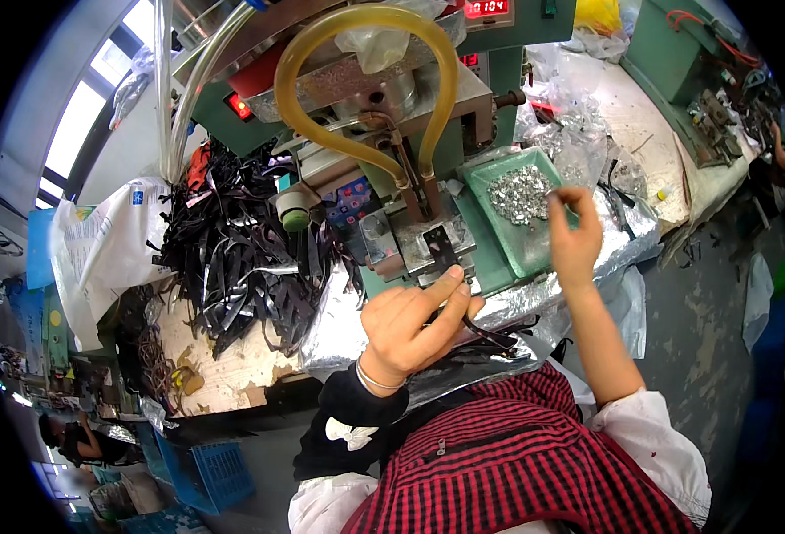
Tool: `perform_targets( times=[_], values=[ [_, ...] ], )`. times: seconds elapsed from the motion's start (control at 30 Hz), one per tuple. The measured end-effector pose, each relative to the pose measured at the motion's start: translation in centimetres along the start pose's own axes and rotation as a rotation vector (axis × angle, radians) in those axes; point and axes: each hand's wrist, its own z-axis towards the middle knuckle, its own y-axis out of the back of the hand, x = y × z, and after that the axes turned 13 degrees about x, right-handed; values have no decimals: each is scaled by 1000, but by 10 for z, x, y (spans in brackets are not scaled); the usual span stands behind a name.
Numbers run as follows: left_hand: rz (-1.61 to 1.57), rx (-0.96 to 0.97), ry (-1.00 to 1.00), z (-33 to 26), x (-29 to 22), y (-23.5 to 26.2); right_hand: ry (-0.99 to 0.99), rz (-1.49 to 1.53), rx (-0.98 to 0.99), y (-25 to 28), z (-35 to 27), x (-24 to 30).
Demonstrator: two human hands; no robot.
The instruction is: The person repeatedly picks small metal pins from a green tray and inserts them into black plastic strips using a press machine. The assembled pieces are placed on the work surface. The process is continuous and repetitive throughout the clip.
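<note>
The left hand point(410, 325) is pinching a thin black strap point(490, 336) between thumb and curled fingers, just near of the press fixture point(432, 245). The right hand point(573, 233) is reaching into the green tray point(535, 254), fingertips closed on what is probably one small metal clip; the piece itself is too small to confirm. The tray is holding a heap of silver clips point(519, 193) at its far end. Risk: fingers are working close under the press head; the strap could slip off the fixture. A pile of black straps point(232, 258) is lying left on the table point(223, 374).
</note>
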Motion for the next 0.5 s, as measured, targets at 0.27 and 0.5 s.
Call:
perform_targets(
  times=[0.27, 0.5],
  values=[
    [-36, -68, -3, -4, 3, -2, -6, -35, 185, 12, 17, -2],
    [-130, -226, 454, -60, 16, 6, -184, 63, 284, 35, -4, -46]
  ],
)
